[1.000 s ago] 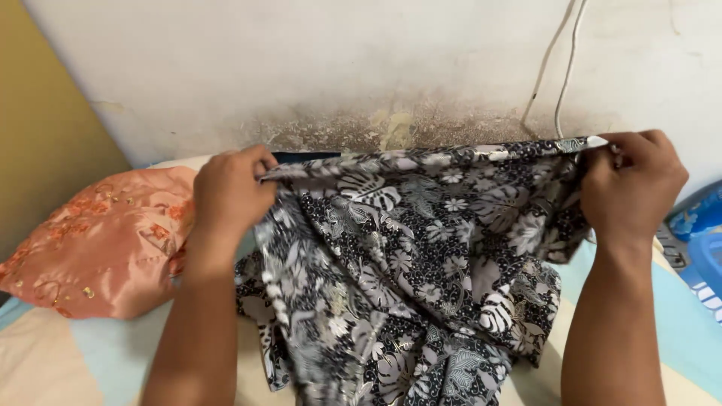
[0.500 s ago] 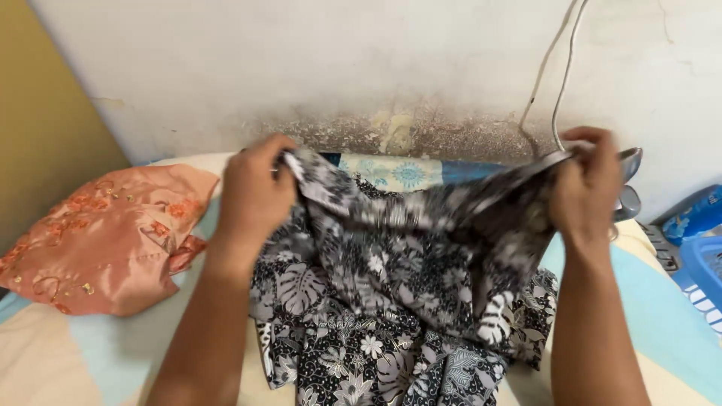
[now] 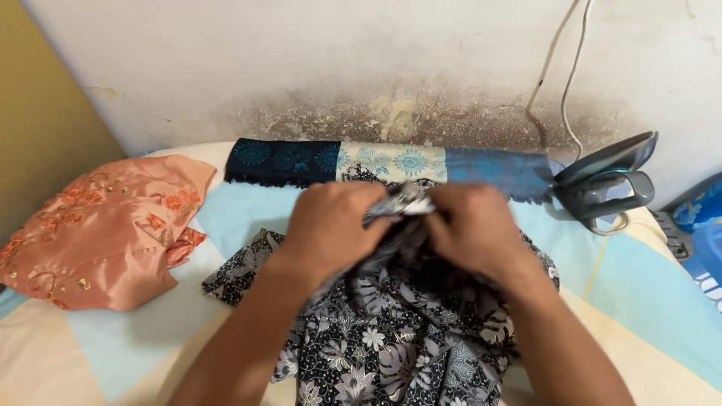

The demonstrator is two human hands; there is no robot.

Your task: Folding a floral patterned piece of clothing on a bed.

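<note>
Resting on striped pastel bed sheet [image 3: 113, 353]: black-and-white floral cloth [image 3: 391, 346], upper edge gathered at centre, rest crumpled, not yet flat. Orange pillow [image 3: 98, 225] left; folded blue patterned cloth [image 3: 391, 162] along wall; grey iron [image 3: 609, 177] right. Left hand [image 3: 331, 225], right hand [image 3: 470, 225] touching, fingers pinching cloth edge. No packages or labels visible.

Blurred garment edge [image 3: 402, 201]; blue basket [image 3: 703, 233] cut off right.
</note>
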